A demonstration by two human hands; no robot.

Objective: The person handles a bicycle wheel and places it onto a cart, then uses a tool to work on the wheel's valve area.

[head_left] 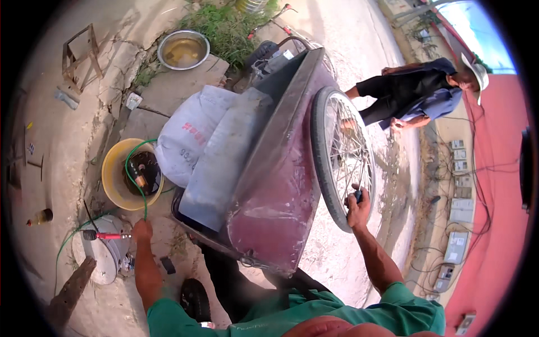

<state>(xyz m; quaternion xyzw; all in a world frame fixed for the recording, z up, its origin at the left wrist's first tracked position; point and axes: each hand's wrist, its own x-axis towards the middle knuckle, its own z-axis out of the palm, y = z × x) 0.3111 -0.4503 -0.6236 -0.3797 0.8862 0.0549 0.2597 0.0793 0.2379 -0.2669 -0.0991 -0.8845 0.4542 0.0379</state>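
My left hand (pixel 142 230) is closed around a thin green hose (pixel 145 209), which loops up over the rim of a yellow bucket (pixel 106 178). Inside the bucket lies a dark cylindrical thing with an orange part (pixel 140 180), in dark water. To the right, my right hand (pixel 359 210) is closed on a small dark blue object (pixel 358 195) at the lower rim of a spoked wheel (pixel 321 140); its kind is hidden by the fingers. The wheel stands against the side of a dark red metal cart (pixel 275 208).
A white sack (pixel 193 126) and a pale grey sheet (pixel 224 163) lie in the cart. A red-handled tool (pixel 112 236) rests on a round pale stand (pixel 105 269) at left. A metal basin (pixel 163 53) sits beyond. A person in a hat (pixel 412 92) stands at right.
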